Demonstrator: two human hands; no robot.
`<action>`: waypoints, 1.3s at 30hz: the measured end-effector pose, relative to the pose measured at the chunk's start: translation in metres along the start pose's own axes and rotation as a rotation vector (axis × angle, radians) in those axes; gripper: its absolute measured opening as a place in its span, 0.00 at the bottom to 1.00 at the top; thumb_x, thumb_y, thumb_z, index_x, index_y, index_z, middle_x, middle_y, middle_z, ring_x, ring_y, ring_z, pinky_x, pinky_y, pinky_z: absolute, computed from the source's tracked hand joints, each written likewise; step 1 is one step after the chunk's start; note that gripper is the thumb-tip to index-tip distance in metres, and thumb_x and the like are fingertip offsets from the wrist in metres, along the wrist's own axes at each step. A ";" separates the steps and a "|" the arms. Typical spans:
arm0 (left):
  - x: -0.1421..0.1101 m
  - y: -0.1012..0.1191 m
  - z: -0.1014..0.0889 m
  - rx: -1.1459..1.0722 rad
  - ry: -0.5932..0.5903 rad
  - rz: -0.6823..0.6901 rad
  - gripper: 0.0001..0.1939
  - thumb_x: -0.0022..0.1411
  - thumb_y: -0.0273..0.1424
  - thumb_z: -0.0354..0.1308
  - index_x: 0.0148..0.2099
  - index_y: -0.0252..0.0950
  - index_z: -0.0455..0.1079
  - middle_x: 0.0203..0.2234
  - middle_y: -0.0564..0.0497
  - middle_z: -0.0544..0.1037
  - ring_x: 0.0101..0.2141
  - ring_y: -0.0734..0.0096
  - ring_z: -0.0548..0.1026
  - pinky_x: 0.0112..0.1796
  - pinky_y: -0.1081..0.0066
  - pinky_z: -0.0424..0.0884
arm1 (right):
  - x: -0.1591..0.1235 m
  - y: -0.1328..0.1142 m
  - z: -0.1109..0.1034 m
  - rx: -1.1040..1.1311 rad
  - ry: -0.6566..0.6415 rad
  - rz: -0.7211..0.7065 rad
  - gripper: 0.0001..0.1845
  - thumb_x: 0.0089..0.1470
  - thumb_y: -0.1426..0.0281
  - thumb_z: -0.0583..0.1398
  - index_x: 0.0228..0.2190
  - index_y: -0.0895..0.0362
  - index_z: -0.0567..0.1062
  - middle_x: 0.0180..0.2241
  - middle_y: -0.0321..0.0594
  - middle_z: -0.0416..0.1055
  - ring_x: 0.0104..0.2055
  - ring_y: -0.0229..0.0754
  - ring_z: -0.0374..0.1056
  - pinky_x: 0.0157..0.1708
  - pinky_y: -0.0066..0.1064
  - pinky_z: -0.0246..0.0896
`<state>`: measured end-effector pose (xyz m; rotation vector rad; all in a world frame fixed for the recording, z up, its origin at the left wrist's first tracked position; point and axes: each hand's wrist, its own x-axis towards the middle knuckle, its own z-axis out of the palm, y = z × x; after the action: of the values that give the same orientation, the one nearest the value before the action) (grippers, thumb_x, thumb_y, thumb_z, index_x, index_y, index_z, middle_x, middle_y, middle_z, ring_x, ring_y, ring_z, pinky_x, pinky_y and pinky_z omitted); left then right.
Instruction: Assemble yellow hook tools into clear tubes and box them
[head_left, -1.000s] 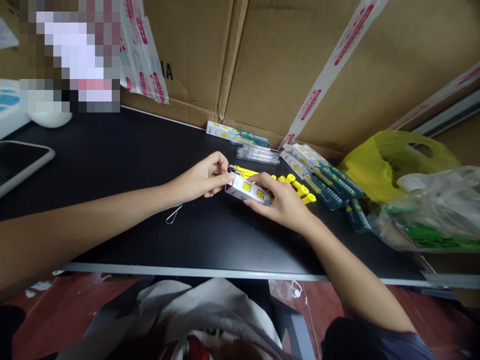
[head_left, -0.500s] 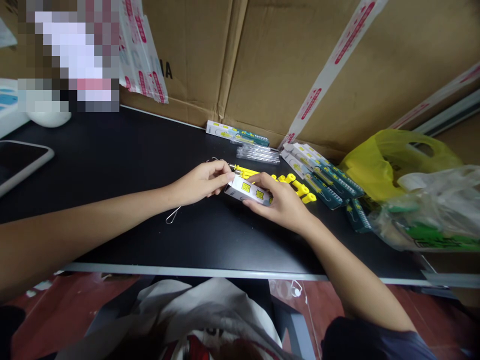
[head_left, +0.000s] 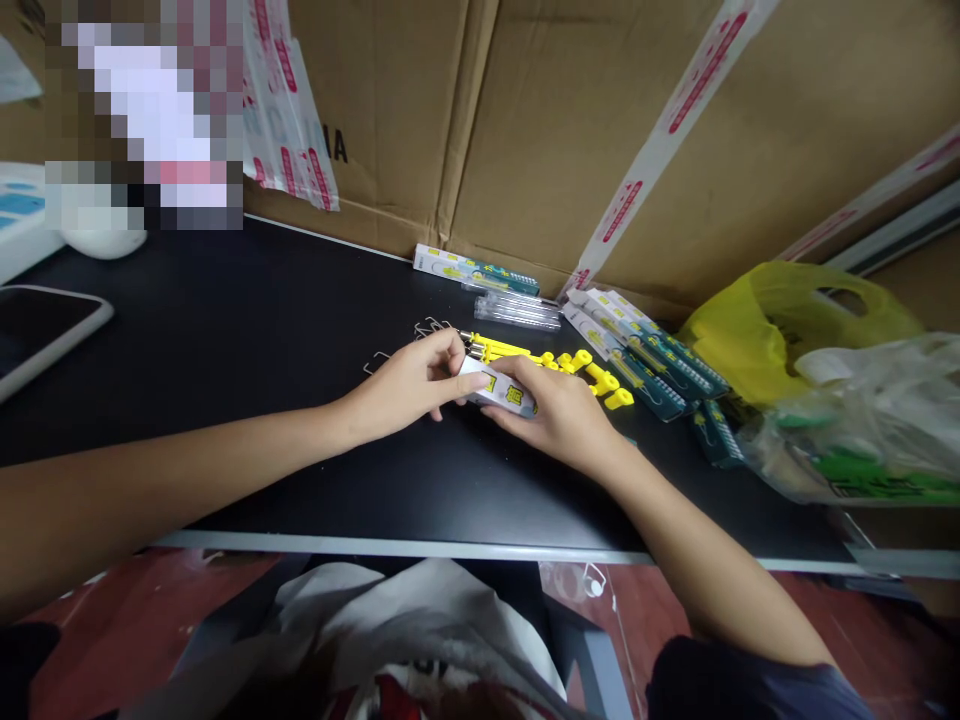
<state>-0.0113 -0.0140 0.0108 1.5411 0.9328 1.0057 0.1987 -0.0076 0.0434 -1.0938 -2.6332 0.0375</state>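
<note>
Between my two hands is a small white carton (head_left: 511,394) with yellow printed characters, held low over the black table. My right hand (head_left: 566,410) wraps around its right part, hiding that end. At the left end, my left hand (head_left: 412,382) presses its thumb on the carton's top, the other fingers curled around and partly hidden. Just behind the carton lie several yellow rods (head_left: 510,348) with metal ends and wire hooks (head_left: 431,326), probably spring scales. Their yellow knobbed ends (head_left: 604,382) point right. Another wire hook (head_left: 375,360) shows behind my left hand.
Printed cartons (head_left: 637,345) lie to the right, another carton (head_left: 472,268) and clear plastic tubes (head_left: 517,310) at the back. Yellow and clear plastic bags (head_left: 757,330) fill the right side. A phone (head_left: 52,325) lies left. A cardboard wall (head_left: 570,120) bounds the table (head_left: 225,330).
My left thumb has moved right onto the carton's top. The wire loop that showed below my left hand is out of sight. My right hand keeps its grip.
</note>
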 end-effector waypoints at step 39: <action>0.100 -0.005 -0.110 -0.151 0.794 -0.111 0.17 0.56 0.33 0.63 0.35 0.42 0.53 0.33 0.55 0.76 0.33 0.71 0.78 0.31 0.70 0.72 | 0.097 0.114 0.027 -0.130 -0.023 0.073 0.16 0.62 0.67 0.54 0.48 0.58 0.74 0.48 0.50 0.69 0.52 0.53 0.64 0.52 0.45 0.61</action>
<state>-0.0791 0.1163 0.0337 0.9364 1.4178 1.6059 0.2051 0.1432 0.0270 -1.2387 -2.6464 -0.1087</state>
